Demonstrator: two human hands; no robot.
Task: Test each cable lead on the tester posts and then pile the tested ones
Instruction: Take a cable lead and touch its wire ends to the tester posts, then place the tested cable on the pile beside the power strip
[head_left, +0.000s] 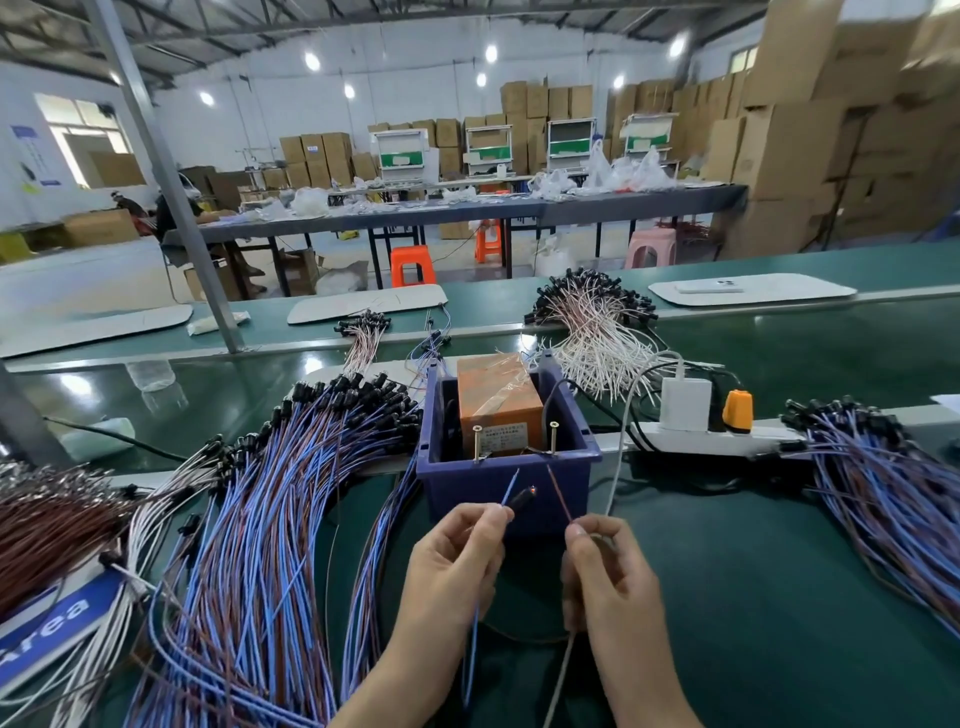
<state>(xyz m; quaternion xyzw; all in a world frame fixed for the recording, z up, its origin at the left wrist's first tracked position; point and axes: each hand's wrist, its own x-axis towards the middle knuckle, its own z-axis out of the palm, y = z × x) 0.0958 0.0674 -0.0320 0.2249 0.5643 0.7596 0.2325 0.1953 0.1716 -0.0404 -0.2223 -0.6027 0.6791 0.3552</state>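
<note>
blue lead (511, 487) pinched by left hand (452, 564) | brown lead (560, 493) pinched by right hand (609, 574) | ends spread, presumably to match posts (477, 442); no contact

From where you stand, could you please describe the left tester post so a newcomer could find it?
Find the dark blue plastic bin mid-bench, holding a taped orange box. Two upright brass screws stand inside its near wall. The left tester post is the one toward the blue-and-brown cable heap; its twin sits toward the white power strip.
</note>
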